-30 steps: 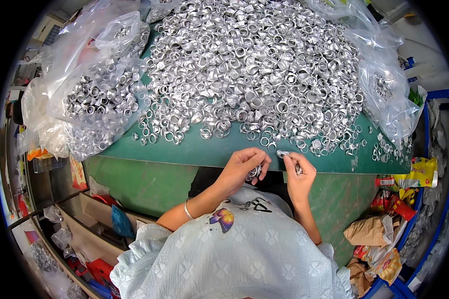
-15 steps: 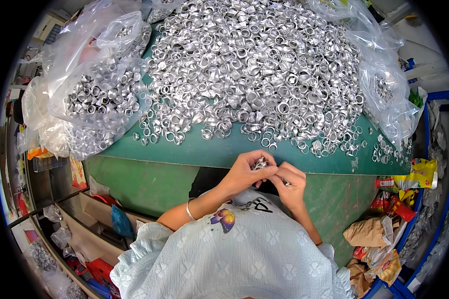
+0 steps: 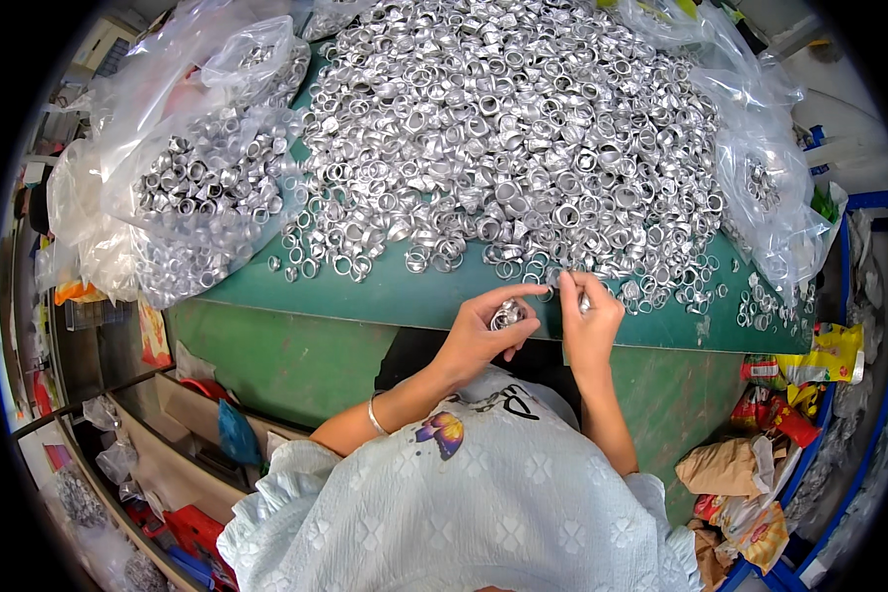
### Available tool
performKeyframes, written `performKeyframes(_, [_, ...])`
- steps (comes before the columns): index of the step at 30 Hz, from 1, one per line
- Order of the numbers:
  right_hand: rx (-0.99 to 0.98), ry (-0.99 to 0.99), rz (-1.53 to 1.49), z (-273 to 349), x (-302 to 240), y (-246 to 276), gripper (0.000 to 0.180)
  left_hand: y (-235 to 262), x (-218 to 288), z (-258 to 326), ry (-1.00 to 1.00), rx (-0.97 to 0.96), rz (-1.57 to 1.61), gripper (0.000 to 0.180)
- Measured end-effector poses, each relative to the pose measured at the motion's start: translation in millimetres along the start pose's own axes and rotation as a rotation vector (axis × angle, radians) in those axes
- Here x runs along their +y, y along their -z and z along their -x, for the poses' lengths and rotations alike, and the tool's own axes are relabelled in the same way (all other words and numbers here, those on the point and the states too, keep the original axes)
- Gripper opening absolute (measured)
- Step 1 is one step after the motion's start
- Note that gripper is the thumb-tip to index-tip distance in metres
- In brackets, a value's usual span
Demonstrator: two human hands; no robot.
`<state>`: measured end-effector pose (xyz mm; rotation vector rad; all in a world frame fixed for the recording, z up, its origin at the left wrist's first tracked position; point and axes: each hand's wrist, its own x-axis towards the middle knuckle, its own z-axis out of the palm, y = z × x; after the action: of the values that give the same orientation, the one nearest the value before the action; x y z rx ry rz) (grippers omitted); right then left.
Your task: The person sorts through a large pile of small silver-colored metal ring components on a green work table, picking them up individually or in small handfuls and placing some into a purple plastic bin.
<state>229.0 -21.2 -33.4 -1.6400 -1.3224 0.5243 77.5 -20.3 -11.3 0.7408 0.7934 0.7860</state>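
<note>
Silver-coloured metal rings lie in a broad heap on a green tabletop, with a few loose ones along its front edge. The left hand is near that edge, its grip curled around a small cluster of rings, index finger stretched toward the other hand. The right hand, just beside it, also has its grip closed on rings, one showing among the bent fingers; its fingertips are at the front of the heap, and exactly what they pinch is too small to tell. A clear plastic bag of rings lies left of the heap; another clear bag lies right. A bracelet circles the left wrist.
</note>
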Motion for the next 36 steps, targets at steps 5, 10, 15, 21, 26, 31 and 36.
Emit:
performKeyframes(5, [-0.303,-0.770,-1.106,14.9,-17.6,20.1,0.018,1.4,-6.4,-2.1,-0.035,-0.006,0.005,0.035])
performKeyframes(10, [-0.407,-0.848,-1.147,27.1,-24.4,16.6,0.020,-2.9,-1.2,-0.6,-0.049,-0.007,-0.115,0.033])
performKeyframes(15, [-0.373,-0.765,-0.972,28.3,-31.4,17.3,0.023,-3.9,0.7,0.2,-0.063,0.014,-0.176,0.030])
performKeyframes(21, [-0.078,-0.262,-0.361,19.1,-10.7,13.0,0.026,8.4,0.9,4.1,0.072,-0.237,0.151,0.028])
performKeyframes(26, [-0.057,0.073,0.394,6.0,-6.8,0.9,0.011,6.3,0.8,4.9,0.073,-0.353,0.287,0.033])
performKeyframes(31, [-0.038,0.005,0.213,2.8,2.7,-2.6,0.010,7.7,-3.9,2.9,0.070,-0.162,0.196,0.024])
performKeyframes(36, [-0.254,-0.555,-0.781,14.5,-8.6,22.1,0.008,6.9,-3.1,1.4,0.033,-0.013,0.174,0.024])
